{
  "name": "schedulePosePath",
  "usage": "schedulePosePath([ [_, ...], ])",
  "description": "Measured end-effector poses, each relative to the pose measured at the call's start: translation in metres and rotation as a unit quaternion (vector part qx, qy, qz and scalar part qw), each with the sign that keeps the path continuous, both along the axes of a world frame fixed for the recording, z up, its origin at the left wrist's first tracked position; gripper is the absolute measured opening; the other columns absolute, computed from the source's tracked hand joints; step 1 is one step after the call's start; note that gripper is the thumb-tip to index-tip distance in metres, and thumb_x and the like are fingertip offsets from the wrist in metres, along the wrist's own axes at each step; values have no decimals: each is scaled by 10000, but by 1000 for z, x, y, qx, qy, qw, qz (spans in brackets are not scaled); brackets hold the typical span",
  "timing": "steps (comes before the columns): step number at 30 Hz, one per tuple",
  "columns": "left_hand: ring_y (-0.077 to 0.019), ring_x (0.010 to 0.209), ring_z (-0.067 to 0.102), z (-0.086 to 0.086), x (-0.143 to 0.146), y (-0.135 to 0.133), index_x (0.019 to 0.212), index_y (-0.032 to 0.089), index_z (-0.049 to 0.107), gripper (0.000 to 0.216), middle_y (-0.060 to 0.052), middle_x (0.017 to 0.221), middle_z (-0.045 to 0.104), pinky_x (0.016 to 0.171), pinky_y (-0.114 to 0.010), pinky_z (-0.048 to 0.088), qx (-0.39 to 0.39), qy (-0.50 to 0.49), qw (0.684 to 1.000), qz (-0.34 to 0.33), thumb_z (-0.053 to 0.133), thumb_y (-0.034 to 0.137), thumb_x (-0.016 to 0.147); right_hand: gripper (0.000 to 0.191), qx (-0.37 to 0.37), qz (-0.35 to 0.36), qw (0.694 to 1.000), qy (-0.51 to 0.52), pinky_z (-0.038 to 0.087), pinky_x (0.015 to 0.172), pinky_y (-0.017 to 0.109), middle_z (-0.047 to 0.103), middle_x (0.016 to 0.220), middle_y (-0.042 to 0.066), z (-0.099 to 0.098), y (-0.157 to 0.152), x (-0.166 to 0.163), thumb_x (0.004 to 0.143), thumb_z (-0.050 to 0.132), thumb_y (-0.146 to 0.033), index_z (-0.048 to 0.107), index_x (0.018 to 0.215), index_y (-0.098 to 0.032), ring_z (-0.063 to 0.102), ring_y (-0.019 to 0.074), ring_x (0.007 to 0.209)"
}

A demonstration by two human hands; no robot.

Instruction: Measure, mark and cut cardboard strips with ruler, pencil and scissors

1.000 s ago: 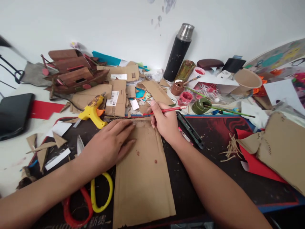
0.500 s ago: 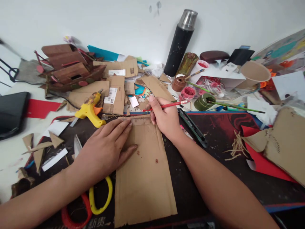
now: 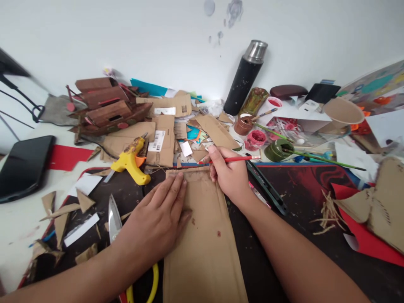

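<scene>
A long strip of brown cardboard (image 3: 205,252) lies in front of me, with two small brown spots on it. My left hand (image 3: 158,214) rests flat on its upper left part, fingers stretched out. At the top right corner of the strip, my right hand (image 3: 229,174) is closed around a red pencil (image 3: 241,158), whose eraser end points right. Its fingertips touch or nearly touch the cardboard edge. Scissors (image 3: 114,219) with red and yellow handles are partly hidden under my left forearm. A dark green box cutter (image 3: 267,187) lies right of my right hand.
A yellow glue gun (image 3: 131,162) lies to the left, near a brown cardboard boat (image 3: 110,107). Behind stand a black thermos (image 3: 244,80) and open paint jars, including a green one (image 3: 277,150). Cardboard scraps (image 3: 85,201) lie left, a black phone (image 3: 27,166) beyond.
The view has tilted up and turned slightly left, so everything sits lower and further right in the picture. Both hands keep about the same places on the cardboard; the pencil stays in my right hand.
</scene>
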State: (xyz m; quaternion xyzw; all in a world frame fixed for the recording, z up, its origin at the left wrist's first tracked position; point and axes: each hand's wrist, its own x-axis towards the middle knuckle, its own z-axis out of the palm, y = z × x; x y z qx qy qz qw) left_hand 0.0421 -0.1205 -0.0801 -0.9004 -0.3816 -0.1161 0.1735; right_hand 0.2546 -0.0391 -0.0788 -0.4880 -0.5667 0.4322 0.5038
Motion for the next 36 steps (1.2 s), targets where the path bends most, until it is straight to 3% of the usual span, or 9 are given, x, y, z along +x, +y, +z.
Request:
schedulePosePath([
  [14,-356,1305,709,7,6,1,1333,-37,759,540,-236,1427,751,1088,-452,531,3,-51,998,27,324,232,1160,479,27,-6,998,-60,421,490,266,567,542,-42,2,-3,-1,1133,567,-553,686,815,-215,542,131,462],
  [29,-357,1391,646,-4,6,-2,1395,-45,721,581,-257,1504,698,1183,-444,468,-32,-93,994,47,338,332,1177,506,22,-9,998,-61,423,493,260,561,539,-41,4,-2,-6,1132,564,-557,665,770,-217,531,127,459],
  [36,-372,1369,661,1,6,-1,1388,-59,721,513,-280,1486,702,1163,-458,478,-21,-71,997,39,399,249,1135,527,17,-11,998,-54,431,483,268,556,527,-39,9,-1,-9,1111,579,-614,658,766,-224,532,133,447],
])
